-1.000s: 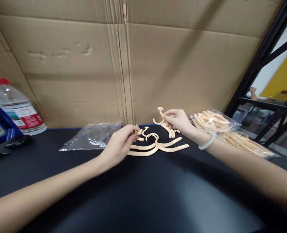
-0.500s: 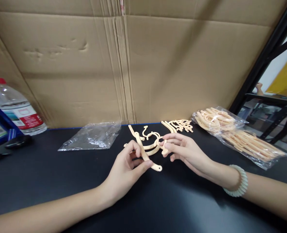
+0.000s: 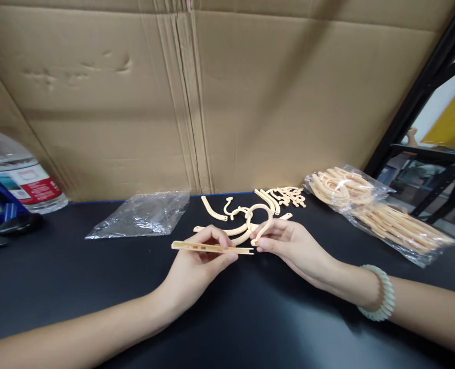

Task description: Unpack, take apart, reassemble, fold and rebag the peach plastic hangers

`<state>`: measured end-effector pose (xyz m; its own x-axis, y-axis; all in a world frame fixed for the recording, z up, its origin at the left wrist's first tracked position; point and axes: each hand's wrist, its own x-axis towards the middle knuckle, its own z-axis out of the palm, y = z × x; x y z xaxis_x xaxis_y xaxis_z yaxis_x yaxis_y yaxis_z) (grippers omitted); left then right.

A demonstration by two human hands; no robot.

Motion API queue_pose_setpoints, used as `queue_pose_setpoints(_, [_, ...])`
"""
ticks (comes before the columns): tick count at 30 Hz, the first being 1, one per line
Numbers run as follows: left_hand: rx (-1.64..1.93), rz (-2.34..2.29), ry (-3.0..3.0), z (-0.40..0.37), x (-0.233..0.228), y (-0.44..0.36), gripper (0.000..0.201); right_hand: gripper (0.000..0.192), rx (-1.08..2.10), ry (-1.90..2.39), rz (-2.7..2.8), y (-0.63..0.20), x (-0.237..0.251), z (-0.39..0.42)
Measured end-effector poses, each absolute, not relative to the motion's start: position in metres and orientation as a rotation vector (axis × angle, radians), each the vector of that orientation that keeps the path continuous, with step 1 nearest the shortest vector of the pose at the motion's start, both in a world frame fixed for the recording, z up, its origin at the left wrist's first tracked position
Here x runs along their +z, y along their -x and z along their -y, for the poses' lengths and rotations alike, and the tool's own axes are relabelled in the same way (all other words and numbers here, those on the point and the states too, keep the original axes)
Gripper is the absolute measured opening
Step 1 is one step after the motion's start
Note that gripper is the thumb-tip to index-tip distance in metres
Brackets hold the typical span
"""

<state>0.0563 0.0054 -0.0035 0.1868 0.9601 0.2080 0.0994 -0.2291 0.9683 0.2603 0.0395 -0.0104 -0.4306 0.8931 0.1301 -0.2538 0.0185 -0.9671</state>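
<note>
Pinched between the thumb and fingers of my left hand point(image 3: 197, 269) is a slim beige hanger arm point(image 3: 185, 246), held nearly level. Its hollow, slotted side shows, and its right end is forked. My right hand point(image 3: 302, 251) grips a beige round hanger hook point(image 3: 259, 206) by its lower end, with the loop standing up. The hook's lower end is close to the forked tip; a small gap appears between them. Behind the hands lie more curved hanger arms point(image 3: 214, 211) and a smaller S-shaped hook point(image 3: 227, 206), partly covered by my fingers and the loop.
An opened clear plastic bag point(image 3: 139, 215) lies left of centre. Bagged beige parts point(image 3: 400, 225) sit at the right, near a pile of small hooks point(image 3: 289, 196). At the left stand a water bottle point(image 3: 23, 179) and a dark object point(image 3: 22, 224). Cardboard point(image 3: 269, 102) walls the back.
My left hand has turned the hanger arm from steeply slanted to nearly level, its hollow side now showing. My right hand has raised the hook's loop upright, its lower end near the arm's fork.
</note>
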Motion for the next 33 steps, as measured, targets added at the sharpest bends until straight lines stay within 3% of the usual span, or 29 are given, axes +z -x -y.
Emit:
queue_pose_setpoints(3, [1.162, -1.072, -1.588, -0.004, -0.003, -0.056, 0.021, 0.014, 1.645, 0.715, 1.367, -0.26, -0.009, -0.036])
queue_pose_setpoints(17, [1.189, -1.08, -1.791, -0.002, -0.005, -0.058, 0.019, 0.018, 1.762, 0.646, 1.426, -0.258, -0.006, -0.032])
queue_pose_setpoints(33, [1.2, -0.989, -1.916, 0.006, -0.003, -0.062, 0.025, 0.031, 1.447, 0.739, 1.577, -0.25, -0.012, -0.026])
